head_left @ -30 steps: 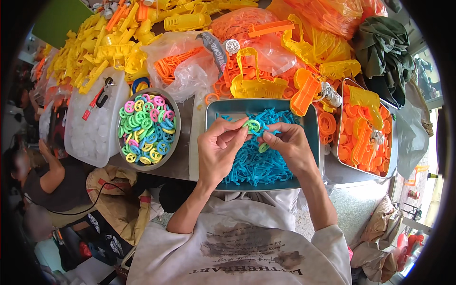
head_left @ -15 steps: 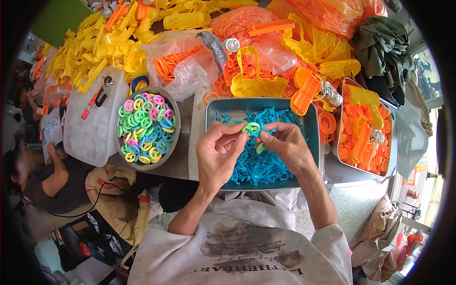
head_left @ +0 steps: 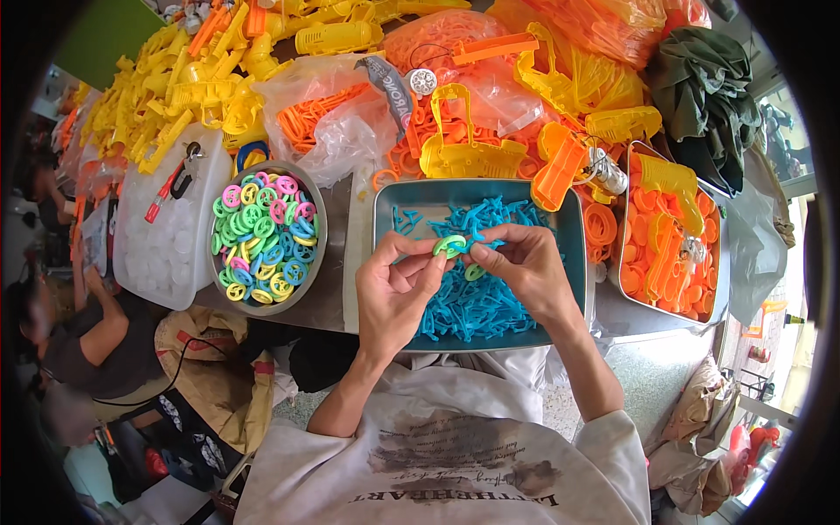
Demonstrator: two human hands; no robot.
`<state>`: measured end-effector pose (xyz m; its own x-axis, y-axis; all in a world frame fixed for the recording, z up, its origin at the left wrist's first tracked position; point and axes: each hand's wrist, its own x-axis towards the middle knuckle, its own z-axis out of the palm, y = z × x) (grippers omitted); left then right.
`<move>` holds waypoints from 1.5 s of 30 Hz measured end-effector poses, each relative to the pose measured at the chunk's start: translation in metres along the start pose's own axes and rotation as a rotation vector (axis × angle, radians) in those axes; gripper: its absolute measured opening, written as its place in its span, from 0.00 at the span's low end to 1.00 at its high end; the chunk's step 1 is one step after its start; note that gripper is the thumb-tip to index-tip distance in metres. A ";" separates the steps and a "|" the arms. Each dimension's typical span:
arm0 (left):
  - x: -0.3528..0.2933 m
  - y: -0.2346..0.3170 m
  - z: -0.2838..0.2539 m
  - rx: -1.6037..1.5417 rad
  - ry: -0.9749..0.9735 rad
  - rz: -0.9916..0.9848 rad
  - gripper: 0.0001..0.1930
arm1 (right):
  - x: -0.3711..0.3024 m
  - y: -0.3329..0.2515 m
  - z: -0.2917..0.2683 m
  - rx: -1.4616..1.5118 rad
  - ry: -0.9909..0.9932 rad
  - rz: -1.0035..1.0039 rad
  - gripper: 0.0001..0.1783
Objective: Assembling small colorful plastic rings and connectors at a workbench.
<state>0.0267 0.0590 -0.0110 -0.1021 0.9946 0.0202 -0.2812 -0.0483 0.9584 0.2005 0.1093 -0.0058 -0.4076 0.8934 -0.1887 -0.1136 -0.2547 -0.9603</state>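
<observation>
Over a blue-green metal tray (head_left: 385, 302) heaped with small blue plastic pieces (head_left: 490, 306), my two hands meet. Between thumb and fingers, my left hand (head_left: 395, 284) pinches a light-green plastic wheel (head_left: 451, 244). A blue plastic piece (head_left: 473, 234) is pinched in my right hand (head_left: 528, 273), touching or very near that wheel. Just below the right fingertips shows a second green wheel (head_left: 474, 273), partly hidden; how it joins the blue piece I cannot tell. Left of the tray, a round metal bowl (head_left: 322, 219) holds many small wheels in green, pink, yellow and blue.
A translucent white tub (head_left: 131, 210) with red-handled pliers (head_left: 166, 194) stands far left. Yellow plastic parts (head_left: 192, 79) and bagged orange parts (head_left: 481, 52) pile up behind. On the right sits a metal tray of orange pieces (head_left: 639, 271). A co-worker's arm (head_left: 105, 324) shows at left.
The green wheel in my left hand has turned and sits slightly lower and to the left. My right fingers have shifted a little, with more of the blue piece showing above them.
</observation>
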 end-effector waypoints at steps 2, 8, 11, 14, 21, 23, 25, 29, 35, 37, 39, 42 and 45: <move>0.001 0.003 0.000 -0.004 0.000 -0.031 0.07 | -0.001 0.002 0.000 -0.002 0.009 0.000 0.10; -0.004 0.007 0.001 -0.042 0.011 -0.043 0.09 | -0.001 -0.001 0.002 -0.128 0.018 -0.069 0.11; -0.005 0.004 0.004 0.005 0.024 0.003 0.10 | -0.003 -0.004 0.005 -0.296 0.036 -0.189 0.11; -0.005 0.002 0.008 0.032 0.039 0.029 0.10 | -0.008 -0.017 0.014 -0.370 0.087 -0.255 0.11; -0.002 -0.002 0.015 0.017 0.061 0.028 0.08 | -0.009 -0.001 0.014 -0.789 0.252 -0.687 0.17; -0.001 -0.001 0.016 -0.019 0.073 0.036 0.08 | -0.010 -0.004 0.014 -0.852 0.267 -0.697 0.16; 0.000 -0.002 0.015 0.000 0.034 0.021 0.08 | -0.011 -0.007 0.015 -0.915 0.280 -0.709 0.15; 0.001 -0.005 0.014 0.032 0.021 0.048 0.08 | -0.010 -0.007 0.014 -0.931 0.276 -0.692 0.13; 0.000 -0.006 0.011 0.108 -0.006 0.036 0.06 | -0.006 -0.007 0.011 -0.960 0.212 -0.679 0.12; 0.000 -0.006 0.013 0.107 0.014 0.033 0.06 | -0.005 -0.007 0.011 -0.951 0.215 -0.667 0.12; 0.000 -0.006 0.013 0.097 0.024 0.028 0.06 | -0.004 -0.006 0.013 -0.926 0.234 -0.652 0.12; 0.001 -0.007 0.012 0.078 0.036 0.066 0.06 | -0.005 -0.004 0.018 -0.921 0.217 -0.661 0.11; 0.000 -0.009 0.010 0.039 0.051 0.079 0.05 | -0.005 -0.001 0.023 -0.902 0.207 -0.627 0.11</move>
<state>0.0383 0.0603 -0.0164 -0.1709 0.9818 0.0827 -0.2333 -0.1219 0.9647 0.1819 0.0967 0.0010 -0.3404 0.8354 0.4316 0.4875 0.5493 -0.6787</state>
